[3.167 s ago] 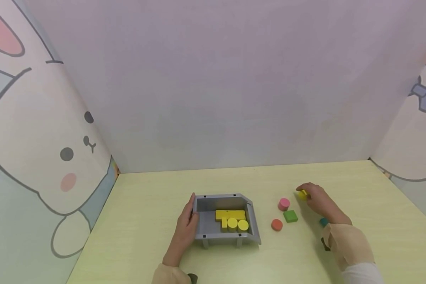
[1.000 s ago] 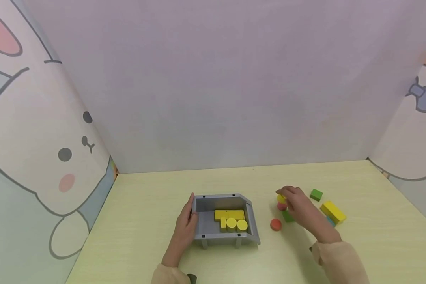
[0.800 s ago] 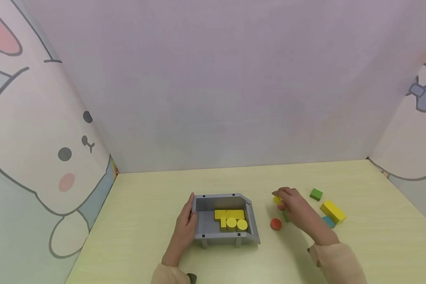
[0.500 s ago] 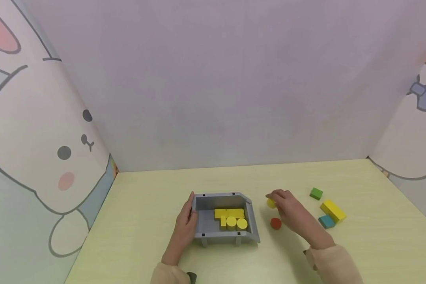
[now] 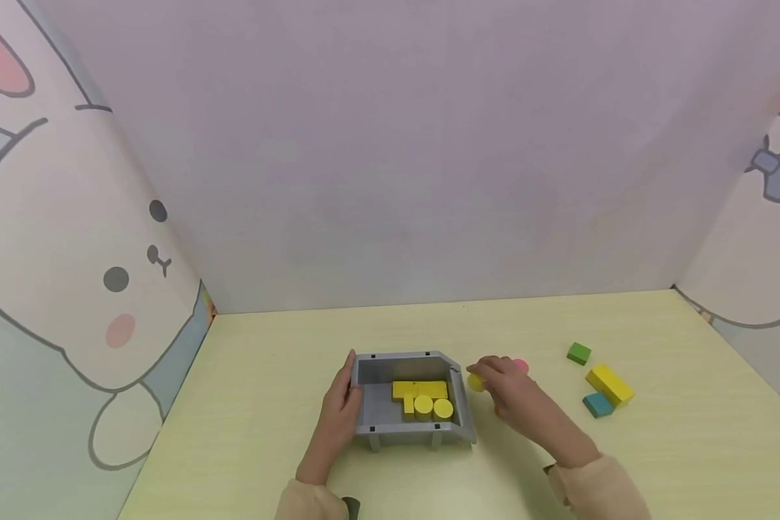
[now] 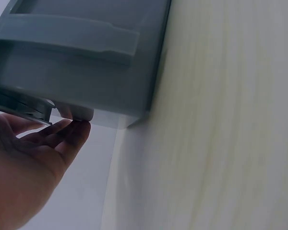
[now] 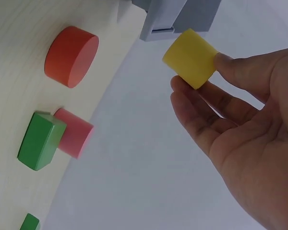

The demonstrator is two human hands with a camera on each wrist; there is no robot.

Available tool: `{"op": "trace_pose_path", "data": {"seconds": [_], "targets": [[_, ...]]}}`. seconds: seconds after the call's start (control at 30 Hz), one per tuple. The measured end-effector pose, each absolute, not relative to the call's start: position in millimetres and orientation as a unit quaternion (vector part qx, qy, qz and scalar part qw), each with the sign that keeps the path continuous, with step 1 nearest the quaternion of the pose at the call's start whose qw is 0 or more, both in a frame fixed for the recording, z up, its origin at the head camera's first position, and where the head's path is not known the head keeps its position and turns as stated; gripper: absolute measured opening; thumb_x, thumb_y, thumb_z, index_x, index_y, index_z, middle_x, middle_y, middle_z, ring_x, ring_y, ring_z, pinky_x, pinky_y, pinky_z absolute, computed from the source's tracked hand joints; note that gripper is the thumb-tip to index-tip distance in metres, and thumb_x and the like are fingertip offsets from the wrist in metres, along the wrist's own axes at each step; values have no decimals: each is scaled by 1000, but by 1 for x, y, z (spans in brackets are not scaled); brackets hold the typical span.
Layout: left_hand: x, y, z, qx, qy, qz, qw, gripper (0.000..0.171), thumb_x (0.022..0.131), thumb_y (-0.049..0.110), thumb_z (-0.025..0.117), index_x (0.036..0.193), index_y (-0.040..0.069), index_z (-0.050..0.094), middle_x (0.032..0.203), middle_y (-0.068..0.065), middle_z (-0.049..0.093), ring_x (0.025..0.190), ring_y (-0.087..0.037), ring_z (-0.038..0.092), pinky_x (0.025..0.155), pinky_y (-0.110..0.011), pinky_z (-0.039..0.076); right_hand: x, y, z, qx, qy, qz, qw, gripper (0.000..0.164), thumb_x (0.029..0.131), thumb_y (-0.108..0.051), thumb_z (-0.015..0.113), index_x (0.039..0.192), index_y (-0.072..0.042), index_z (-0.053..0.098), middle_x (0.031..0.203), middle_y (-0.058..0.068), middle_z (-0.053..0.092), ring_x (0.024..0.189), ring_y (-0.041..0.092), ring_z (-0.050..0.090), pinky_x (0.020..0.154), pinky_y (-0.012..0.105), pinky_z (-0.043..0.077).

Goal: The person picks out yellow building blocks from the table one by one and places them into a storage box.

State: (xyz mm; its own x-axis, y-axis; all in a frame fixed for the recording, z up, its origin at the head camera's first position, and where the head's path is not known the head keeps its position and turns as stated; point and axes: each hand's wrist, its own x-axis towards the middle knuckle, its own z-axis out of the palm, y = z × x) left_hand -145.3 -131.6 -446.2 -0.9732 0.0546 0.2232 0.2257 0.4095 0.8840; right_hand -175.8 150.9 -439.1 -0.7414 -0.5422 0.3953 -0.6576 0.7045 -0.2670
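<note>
A grey plastic bin (image 5: 403, 431) stands on the table; my left hand (image 5: 339, 419) grips its left end, thumb at the rim. Inside, toward the right, lie yellow rectangular blocks (image 5: 419, 391), a small yellow block (image 5: 409, 406) and two yellow cylinders (image 5: 432, 409). My right hand (image 5: 520, 401) pinches another yellow cylinder (image 7: 189, 57) between thumb and fingertips. It is held above the table, just right of the bin's slanted end. In the left wrist view, the left fingers (image 6: 77, 136) curl against the bin's edge.
Beneath and behind the right hand are a red cylinder (image 7: 69, 57), a pink cylinder (image 7: 76, 134) and a green block (image 7: 41, 141). Farther right lie another green block (image 5: 579, 353), a long yellow block (image 5: 609, 385) and a teal block (image 5: 598, 404). A pale wall (image 5: 429, 180) closes the back.
My right hand has picked up the yellow cylinder from the far right and carried it left, close to the bin. My left hand and the bin have stayed put.
</note>
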Motion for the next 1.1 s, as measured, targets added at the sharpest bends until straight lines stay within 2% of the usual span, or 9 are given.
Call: {"op": "trace_pose_path", "data": {"seconds": [0.23, 0.53, 0.7, 0.87, 1.1], "targets": [[-152, -135, -460, -85, -836, -536, 79, 51, 92, -3, 34, 142, -3, 21, 145, -27, 26, 132, -35, 23, 105, -57, 26, -170, 139, -441, 343, -905, 207, 141, 36, 72, 13, 62, 105, -2, 62, 103, 12, 62, 88, 22, 56, 71, 36, 56], [-162, -140, -485, -92, -835, -534, 91, 53, 94, 3, 35, 145, 7, 20, 148, -20, 25, 134, -30, 22, 106, -56, 26, -165, 128, -445, 389, -892, 200, 118, 37, 74, 13, 59, 107, -3, 61, 105, 11, 60, 96, 23, 55, 78, 36, 55], [-162, -140, -486, -89, -836, -533, 91, 53, 94, 4, 35, 145, 8, 21, 149, -19, 25, 134, -30, 21, 106, -56, 26, -163, 123, -447, 426, -873, 206, 121, 40, 72, 14, 61, 107, -5, 61, 107, 9, 59, 98, 23, 55, 74, 33, 57], [-158, -138, -476, -88, -839, -530, 85, 52, 94, 0, 35, 144, 3, 21, 147, -23, 26, 133, -32, 23, 105, -57, 27, -162, 118, -448, 450, -858, 220, 118, 40, 71, 12, 65, 106, -5, 61, 107, 9, 59, 98, 21, 55, 77, 33, 56], [-147, -133, -450, -92, -836, -534, 83, 51, 92, -4, 34, 141, -6, 22, 144, -29, 27, 131, -38, 24, 104, -59, 27, -163, 113, -449, 460, -854, 228, 81, 40, 72, 15, 60, 105, -7, 61, 108, 7, 60, 98, 20, 56, 79, 35, 55]]}}
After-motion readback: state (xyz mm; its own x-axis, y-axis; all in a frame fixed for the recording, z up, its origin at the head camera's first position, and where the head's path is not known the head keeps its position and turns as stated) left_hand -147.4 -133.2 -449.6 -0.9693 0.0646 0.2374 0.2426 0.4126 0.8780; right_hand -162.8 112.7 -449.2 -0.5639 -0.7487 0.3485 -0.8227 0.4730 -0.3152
